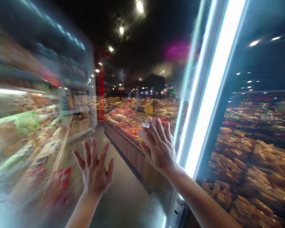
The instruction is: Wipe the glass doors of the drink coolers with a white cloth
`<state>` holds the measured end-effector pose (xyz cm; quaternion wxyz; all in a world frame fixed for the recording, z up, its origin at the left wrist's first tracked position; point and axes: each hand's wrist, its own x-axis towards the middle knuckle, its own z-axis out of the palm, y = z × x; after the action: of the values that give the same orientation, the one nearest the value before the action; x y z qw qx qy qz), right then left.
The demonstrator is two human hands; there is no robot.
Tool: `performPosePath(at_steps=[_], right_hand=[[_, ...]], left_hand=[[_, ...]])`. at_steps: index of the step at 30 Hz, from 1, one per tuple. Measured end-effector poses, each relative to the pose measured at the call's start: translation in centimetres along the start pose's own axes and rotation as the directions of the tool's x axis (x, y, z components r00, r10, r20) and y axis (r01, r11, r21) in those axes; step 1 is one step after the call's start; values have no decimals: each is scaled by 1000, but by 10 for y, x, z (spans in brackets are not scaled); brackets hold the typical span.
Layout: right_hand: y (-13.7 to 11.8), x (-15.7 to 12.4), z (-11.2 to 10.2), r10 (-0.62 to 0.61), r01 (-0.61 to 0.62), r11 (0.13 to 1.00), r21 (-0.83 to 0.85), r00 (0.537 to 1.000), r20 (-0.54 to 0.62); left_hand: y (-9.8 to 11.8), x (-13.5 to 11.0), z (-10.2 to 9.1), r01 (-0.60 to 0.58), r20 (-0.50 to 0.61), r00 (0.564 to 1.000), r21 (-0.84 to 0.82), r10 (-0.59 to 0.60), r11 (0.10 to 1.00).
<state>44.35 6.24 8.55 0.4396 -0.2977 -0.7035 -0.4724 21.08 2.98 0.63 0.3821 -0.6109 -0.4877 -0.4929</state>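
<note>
My left hand [96, 172] is raised with its fingers spread, palm facing away from me, and holds nothing. It appears to rest against a clear glass pane, though the contact itself is hard to make out. Higher and to the right, my right hand [158, 148] lies nearly flat over a thin white wiping cloth [145, 125]. A corner of the cloth shows by the index finger; the rest is hidden under the palm. Just right of that hand runs a bright vertical light strip [213, 85] along the edge of the glass.
Blurred refrigerated shelves [26, 123] with packaged goods line the left side. Beyond the glass, a long wood-sided produce display [125, 150] borders the grey floor [120, 190]. Several brown packages [242, 171] show at right, possibly as a reflection. A red pillar [100, 95] stands farther back.
</note>
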Motion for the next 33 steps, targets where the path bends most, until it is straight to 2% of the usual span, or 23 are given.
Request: performPosePath(at_steps=[2,3,4,6,8,9,11,12,13,14,15,17,19,20,23,24,25,27,29,30,31,32,33], right_hand=[[-13,-4,5,10,-10,1000,12,1000,15],[-23,-7,9,-29,28,999,39,999,40],[-32,-12,12,-105,100,992,79,992,68],[-46,-16,17,-291,271,948,165,950,116],[-49,-11,18,-342,317,929,189,932,117],[-48,-5,16,-293,273,947,167,950,108],[-45,6,14,-108,101,990,94,991,73],[-46,9,13,-37,33,997,68,998,56],[-51,7,14,-15,12,998,62,998,54],[-59,2,16,-54,49,995,81,997,61],[-68,-5,18,-143,134,984,121,987,74],[-86,-19,24,-360,335,919,209,929,90],[-95,-19,27,-445,415,879,233,890,94],[-95,-11,26,-422,396,893,213,901,96],[-92,23,25,-198,189,977,98,975,96],[-96,30,27,-151,144,987,76,984,97],[-104,33,30,-159,151,985,77,982,100],[-127,27,39,-329,313,940,135,936,122],[-152,20,50,-541,509,835,210,830,136],[-160,21,54,-599,565,794,224,789,135],[-165,29,57,-615,583,783,216,778,128],[-168,41,59,-592,566,801,192,798,115],[-168,56,61,-540,522,838,159,837,95]], left_hand=[[1,-1,-2,-4,21,1000,-7,4,1000],[-1,-1,-4,-5,34,999,-14,6,1000],[-4,-2,-6,-5,46,999,-19,5,1000],[-16,-3,-10,-4,62,998,-22,5,1000],[-31,-2,-15,4,67,998,-10,-3,1000],[-38,-2,-18,5,69,998,-4,-5,1000],[-49,-1,-23,-11,74,997,1,10,1000],[-53,-1,-25,-27,78,997,1,27,1000],[-55,-2,-26,-51,83,995,0,50,999],[-58,-3,-28,-77,86,993,1,76,997],[-61,-3,-30,-99,91,991,3,99,995],[-70,-5,-35,-120,105,987,13,118,993],[-84,-6,-42,-108,108,989,26,105,994],[-94,-6,-46,-99,102,990,32,95,995],[-124,-3,-59,-96,80,993,54,91,994],[-134,-3,-63,-96,80,993,61,91,993],[-143,-3,-66,-96,84,992,68,90,993],[-163,-5,-71,-91,96,992,81,83,993],[-181,-8,-74,-80,114,991,97,68,992],[-190,-10,-75,-76,119,991,103,63,992],[-198,-11,-76,-73,117,991,108,60,991],[-206,-13,-76,-69,108,992,112,57,991],[-213,-13,-76,-69,94,994,112,59,991]])
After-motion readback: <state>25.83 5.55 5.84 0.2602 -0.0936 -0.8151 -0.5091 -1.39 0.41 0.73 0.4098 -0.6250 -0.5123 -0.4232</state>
